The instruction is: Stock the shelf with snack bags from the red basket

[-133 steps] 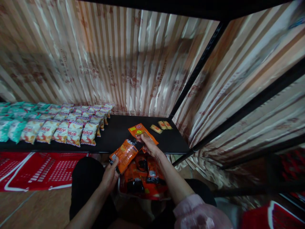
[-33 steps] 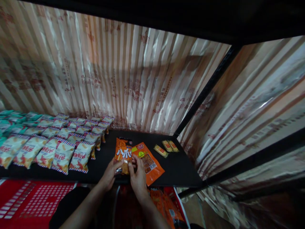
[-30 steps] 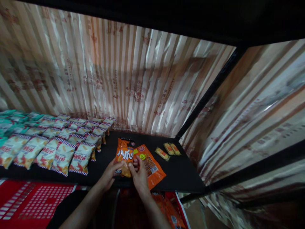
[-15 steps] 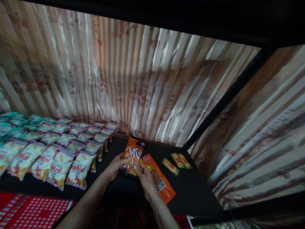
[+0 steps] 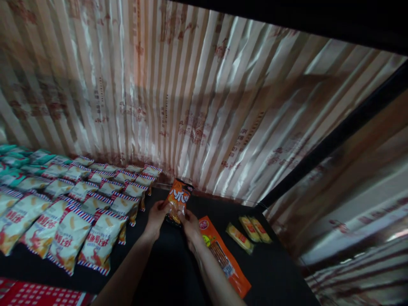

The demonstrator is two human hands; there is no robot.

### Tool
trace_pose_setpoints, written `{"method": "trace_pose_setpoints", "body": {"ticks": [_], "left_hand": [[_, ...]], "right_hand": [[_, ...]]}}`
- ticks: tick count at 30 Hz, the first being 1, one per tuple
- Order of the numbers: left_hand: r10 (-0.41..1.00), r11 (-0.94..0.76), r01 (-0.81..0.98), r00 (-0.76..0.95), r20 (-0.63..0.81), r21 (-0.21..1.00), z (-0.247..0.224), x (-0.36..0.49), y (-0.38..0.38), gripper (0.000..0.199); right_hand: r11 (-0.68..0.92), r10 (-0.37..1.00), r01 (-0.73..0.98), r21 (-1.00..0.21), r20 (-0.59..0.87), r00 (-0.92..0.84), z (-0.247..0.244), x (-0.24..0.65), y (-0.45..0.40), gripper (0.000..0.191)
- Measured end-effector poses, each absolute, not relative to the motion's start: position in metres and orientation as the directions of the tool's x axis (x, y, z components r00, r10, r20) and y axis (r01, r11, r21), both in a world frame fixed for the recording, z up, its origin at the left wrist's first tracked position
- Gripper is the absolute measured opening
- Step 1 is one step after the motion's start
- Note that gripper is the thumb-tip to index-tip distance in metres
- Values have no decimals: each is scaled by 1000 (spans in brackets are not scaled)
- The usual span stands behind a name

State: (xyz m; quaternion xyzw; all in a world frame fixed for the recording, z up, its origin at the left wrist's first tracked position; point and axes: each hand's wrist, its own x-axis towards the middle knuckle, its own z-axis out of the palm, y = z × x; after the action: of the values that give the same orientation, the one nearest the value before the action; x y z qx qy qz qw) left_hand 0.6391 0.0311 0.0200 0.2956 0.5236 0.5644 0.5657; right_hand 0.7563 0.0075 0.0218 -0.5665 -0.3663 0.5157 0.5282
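Observation:
An orange and black snack bag (image 5: 179, 196) is held upright between my two hands above the black shelf, near its back edge. My left hand (image 5: 158, 217) grips the bag's left side, fingers behind and thumb in front. On the lower right side, my right hand (image 5: 190, 226) pinches the bag with its thumb on the front. Just right of my right hand, a flat orange packet (image 5: 223, 257) with a clear window lies on the shelf. Farther right are several small yellow packets (image 5: 239, 238).
Rows of white snack bags (image 5: 72, 233) with striped edges fill the left side, with green bags (image 5: 12, 161) behind them. A red basket (image 5: 41, 293) shows at bottom left. Striped sheeting (image 5: 191, 106) hangs behind, and a dark post (image 5: 334, 136) slants at right.
The view has shifted, so the shelf items sit lower and more spread out. Both hands with the orange and black bag have moved slightly away from the flat orange packet, toward the shelf's back.

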Motion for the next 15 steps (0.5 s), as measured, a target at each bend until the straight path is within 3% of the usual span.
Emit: {"method": "trace_pose_setpoints", "body": {"ticks": [9, 15], "left_hand": [[859, 260, -582, -225, -460, 770, 21, 630, 41, 5], [834, 229, -630, -265, -483, 742, 21, 627, 49, 11]], "right_hand": [[-194, 957, -16, -981, -193, 217, 3, 738, 52, 25], [-185, 966, 78, -980, -167, 196, 1, 733, 70, 23]]}}
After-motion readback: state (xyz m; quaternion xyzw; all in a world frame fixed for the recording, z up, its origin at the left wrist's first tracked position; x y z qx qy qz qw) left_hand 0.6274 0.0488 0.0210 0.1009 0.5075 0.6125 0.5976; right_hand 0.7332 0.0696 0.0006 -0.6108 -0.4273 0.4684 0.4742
